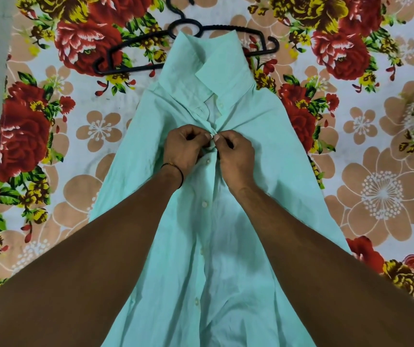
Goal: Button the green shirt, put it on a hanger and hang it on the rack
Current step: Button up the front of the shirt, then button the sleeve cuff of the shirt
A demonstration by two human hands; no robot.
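Laid flat on red-flowered bedsheet (376,196), collar over black plastic hanger (226,27): pale green cotton shirt (251,221). Pinching placket round small white button (211,136): fingers of left hand (184,146) and right hand (234,157). Risk: button slipping out of hole if bunched fabric tugged sideways

Just behind your left hand (184,146) a thin black thread band (182,174) circles the wrist, with a short orange stretch on its upper side. Both your forearms are bare.
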